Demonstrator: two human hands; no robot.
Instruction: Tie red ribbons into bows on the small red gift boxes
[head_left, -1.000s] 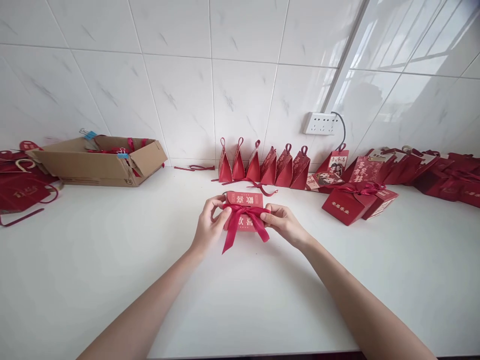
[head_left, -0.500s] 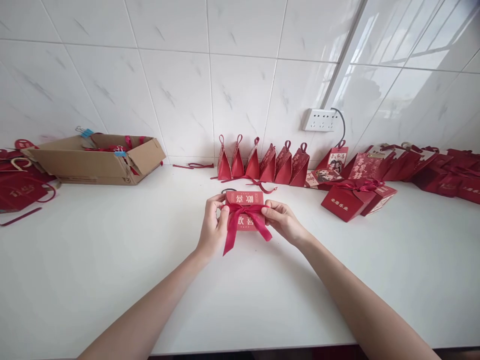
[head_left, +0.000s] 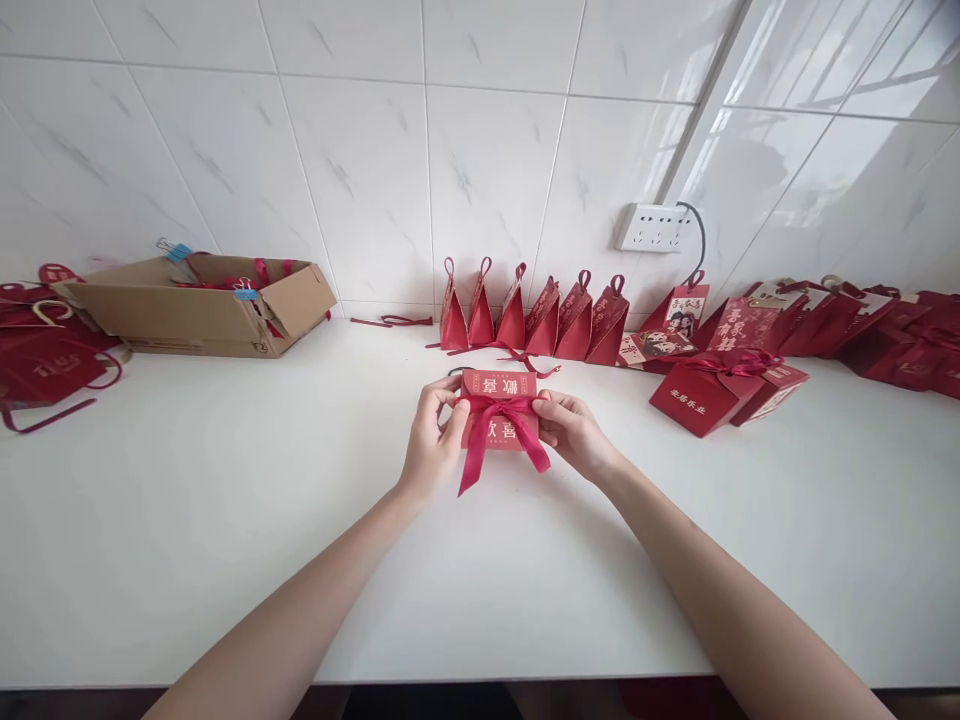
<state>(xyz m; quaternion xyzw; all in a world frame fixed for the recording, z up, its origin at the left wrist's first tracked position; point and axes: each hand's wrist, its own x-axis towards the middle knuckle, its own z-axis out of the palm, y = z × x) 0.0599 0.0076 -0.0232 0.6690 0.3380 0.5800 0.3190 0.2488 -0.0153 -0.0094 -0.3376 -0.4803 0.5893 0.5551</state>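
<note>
The left grip (head_left: 435,432) is closed in a pinch, thumb over fingers, on the left side of a crimson satin ribbon bow (head_left: 502,408); the right grip (head_left: 576,432) pinches the bow's right side in the same way. Between the two grips, under the bow, is a small red printed card box (head_left: 501,384) with pale lettering, at or just above the white worktop (head_left: 510,580).

The box looks light, its thin card stiff enough to keep its shape but likely to dent under a hard squeeze. The ribbon seems soft and slippery, so a pull on one loop could slacken the knot; pinching both loops close to the knot should suit it, and the box itself is best taken by its side edges.

Just beyond the grips lies a loose dark-red ribbon (head_left: 517,354), the nearest thing that might snag. Behind it, a row of narrow red triangular card boxes (head_left: 541,318) looks easy to topple. Well to the left of the grips sits a shallow brown cardboard tray (head_left: 180,340); to their right is a larger red card box tied with ribbon (head_left: 691,397).
</note>
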